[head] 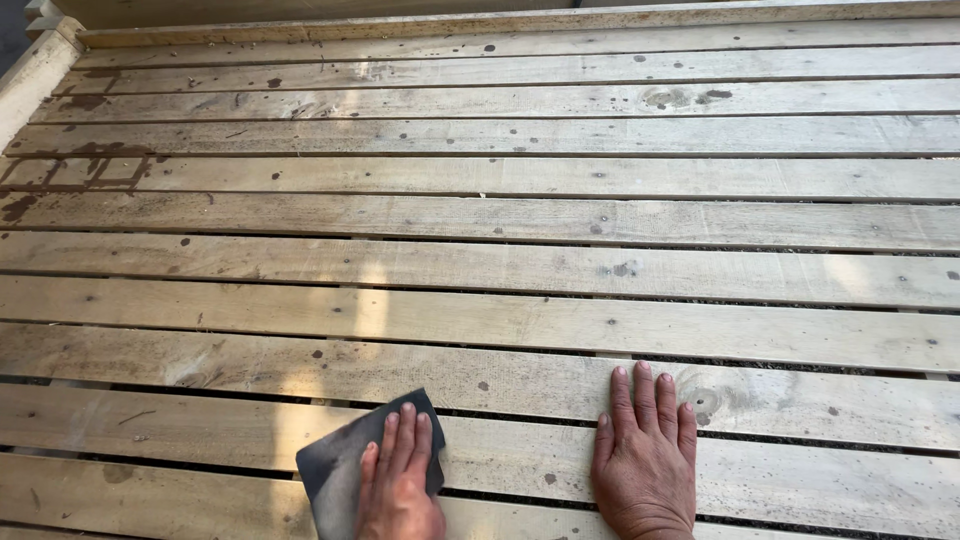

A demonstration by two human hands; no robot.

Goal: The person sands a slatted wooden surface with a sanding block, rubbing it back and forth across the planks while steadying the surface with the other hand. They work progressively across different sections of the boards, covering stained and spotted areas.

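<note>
With my left hand [398, 478] pressing its fingers together on the dark sandpaper sheet [340, 462], my right hand [645, 450] spread flat braces the wooden slats [500, 270], so I'd best keep even pressure along the grain.

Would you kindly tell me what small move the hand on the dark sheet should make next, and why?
Probably a short push of the dark abrasive sheet forward along the slat. The left hand presses it flat on the slat, the right hand lies flat on the boards beside it, and stained wood lies just ahead.
</note>
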